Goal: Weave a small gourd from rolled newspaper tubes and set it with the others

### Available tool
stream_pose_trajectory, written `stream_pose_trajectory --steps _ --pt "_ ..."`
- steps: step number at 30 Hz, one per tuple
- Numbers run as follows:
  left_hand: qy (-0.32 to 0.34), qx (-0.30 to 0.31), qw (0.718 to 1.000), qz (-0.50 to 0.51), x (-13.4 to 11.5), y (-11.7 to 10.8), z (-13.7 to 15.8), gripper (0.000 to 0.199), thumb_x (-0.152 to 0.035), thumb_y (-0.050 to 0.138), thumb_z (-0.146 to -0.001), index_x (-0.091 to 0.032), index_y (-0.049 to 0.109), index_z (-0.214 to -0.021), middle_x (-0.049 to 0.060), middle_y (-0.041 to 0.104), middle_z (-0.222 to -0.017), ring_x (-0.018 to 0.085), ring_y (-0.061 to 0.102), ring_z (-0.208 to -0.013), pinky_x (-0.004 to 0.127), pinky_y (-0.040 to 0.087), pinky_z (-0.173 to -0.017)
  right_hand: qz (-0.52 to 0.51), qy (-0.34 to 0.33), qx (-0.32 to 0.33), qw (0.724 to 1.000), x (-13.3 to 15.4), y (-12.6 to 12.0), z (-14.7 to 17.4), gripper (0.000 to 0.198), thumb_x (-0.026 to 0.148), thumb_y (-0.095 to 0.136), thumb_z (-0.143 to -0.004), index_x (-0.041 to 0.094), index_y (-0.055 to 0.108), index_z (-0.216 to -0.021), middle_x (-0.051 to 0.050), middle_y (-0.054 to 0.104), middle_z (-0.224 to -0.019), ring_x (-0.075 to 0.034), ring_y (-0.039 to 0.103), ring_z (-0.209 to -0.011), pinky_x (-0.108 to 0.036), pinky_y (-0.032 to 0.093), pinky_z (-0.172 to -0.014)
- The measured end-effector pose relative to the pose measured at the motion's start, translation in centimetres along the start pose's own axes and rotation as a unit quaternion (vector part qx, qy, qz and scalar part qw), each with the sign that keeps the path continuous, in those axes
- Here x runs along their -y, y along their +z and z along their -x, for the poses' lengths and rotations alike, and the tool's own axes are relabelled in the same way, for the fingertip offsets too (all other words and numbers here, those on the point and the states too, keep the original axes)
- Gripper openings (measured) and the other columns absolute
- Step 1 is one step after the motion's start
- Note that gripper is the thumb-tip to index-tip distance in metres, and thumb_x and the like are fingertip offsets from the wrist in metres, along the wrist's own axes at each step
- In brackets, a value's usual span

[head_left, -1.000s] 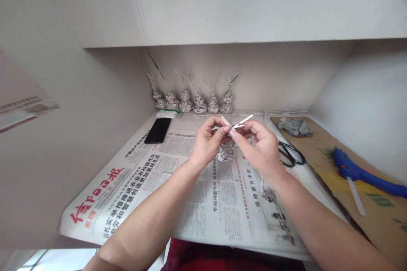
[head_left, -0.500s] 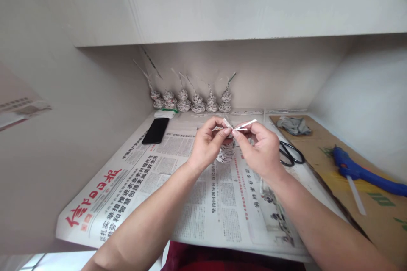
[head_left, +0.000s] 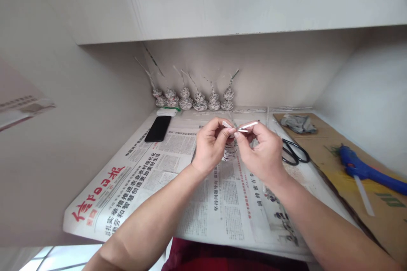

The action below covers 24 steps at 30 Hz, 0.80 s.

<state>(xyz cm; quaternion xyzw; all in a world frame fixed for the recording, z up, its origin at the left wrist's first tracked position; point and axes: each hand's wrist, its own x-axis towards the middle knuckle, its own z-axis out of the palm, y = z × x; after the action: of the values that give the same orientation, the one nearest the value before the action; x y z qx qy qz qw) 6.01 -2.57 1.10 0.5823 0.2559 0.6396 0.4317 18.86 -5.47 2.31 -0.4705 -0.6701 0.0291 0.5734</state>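
Note:
My left hand is closed, thumb and forefinger pinching a thin white paper strip. Right beside it, fingertips nearly touching, my right hand pinches thin white paper strips whose ends stick out to the right. Just below and behind the fingers is a woven newspaper piece, mostly hidden by the hands. Whether the strips join it cannot be seen. Newspaper sheets lie under both forearms.
Several woven paper gourds with upright stems line the back wall. A black phone lies at left. Black-handled scissors lie right of my hands. On cardboard rest a blue glue gun and a crumpled grey cloth.
The whole view has shifted slightly, so things appear a little to the right. Both hands keep their pinch, and the left-hand strip now lies flatter between the fingers.

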Motion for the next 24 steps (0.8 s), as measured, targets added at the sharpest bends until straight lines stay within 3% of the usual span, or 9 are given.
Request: stream_pose_trajectory --steps 5,9,13,18,21,24 --pt "-0.008 -0.006 1.0 -0.009 0.3 0.0 -0.1 0.017 -0.03 0.071 -0.085 -0.018 0.06 -0.08 -0.002 0.061 -0.072 0.008 0.057 -0.062 0.02 0.056 -0.061 0.015 -0.023 0.001 1.0 -0.4 0.4 0.1 0.005 0.021 0.064 -0.086 0.021 0.06 -0.083 -0.002 0.066 -0.076 -0.016 0.061 -0.068 -0.03 0.048 -0.065" --pt "-0.029 -0.04 0.999 0.004 0.7 -0.2 -0.4 0.023 -0.039 0.065 -0.089 -0.017 0.059 -0.082 -0.001 0.06 -0.074 0.009 0.059 -0.064 0.021 0.059 -0.061 -0.035 0.01 0.014 0.999 -0.9 0.7 0.0 0.006 0.027 0.064 -0.09 0.022 0.062 -0.087 -0.003 0.07 -0.085 -0.016 0.064 -0.072 -0.03 0.05 -0.067" --pt "-0.014 -0.051 0.999 0.003 0.5 -0.5 -0.8 0.029 -0.044 0.054 -0.095 -0.018 0.064 -0.1 0.003 0.065 -0.082 0.012 0.064 -0.07 0.024 0.061 -0.064 -0.058 0.05 0.032 0.997 -1.3 0.7 -0.3 0.018 0.033 0.07 -0.086 0.023 0.065 -0.1 -0.003 0.073 -0.093 -0.018 0.067 -0.081 -0.03 0.05 -0.07" --pt "-0.033 -0.025 0.999 0.032 0.1 -0.7 -1.0 0.024 -0.028 0.062 -0.088 -0.018 0.063 -0.11 0.006 0.068 -0.1 0.014 0.069 -0.083 0.029 0.062 -0.077 -0.06 0.107 0.071 0.99 -1.8 0.4 -0.7 0.014 0.036 0.066 -0.087 0.022 0.067 -0.088 -0.001 0.071 -0.08 -0.014 0.059 -0.062 -0.029 0.046 -0.061" --pt "-0.036 -0.001 0.999 0.007 0.6 -0.8 -1.0 0.03 -0.017 0.068 -0.08 -0.017 0.063 -0.11 0.008 0.07 -0.104 0.015 0.07 -0.086 0.029 0.061 -0.082 -0.074 0.117 0.085 0.987 -2.2 0.1 -1.0 0.017 0.037 0.065 -0.087 0.021 0.066 -0.085 0.0 0.067 -0.075 -0.013 0.054 -0.059 -0.028 0.043 -0.059" --pt "-0.008 -0.007 0.999 -0.049 1.2 -1.0 -1.2 0.025 -0.016 0.07 -0.078 -0.016 0.068 -0.102 0.011 0.069 -0.112 0.016 0.071 -0.09 0.029 0.06 -0.083 -0.165 0.168 0.13 0.963 -2.7 -0.1 -1.5 0.021 0.04 0.068 -0.083 0.02 0.064 -0.081 0.001 0.061 -0.07 -0.013 0.053 -0.062 -0.027 0.041 -0.059"
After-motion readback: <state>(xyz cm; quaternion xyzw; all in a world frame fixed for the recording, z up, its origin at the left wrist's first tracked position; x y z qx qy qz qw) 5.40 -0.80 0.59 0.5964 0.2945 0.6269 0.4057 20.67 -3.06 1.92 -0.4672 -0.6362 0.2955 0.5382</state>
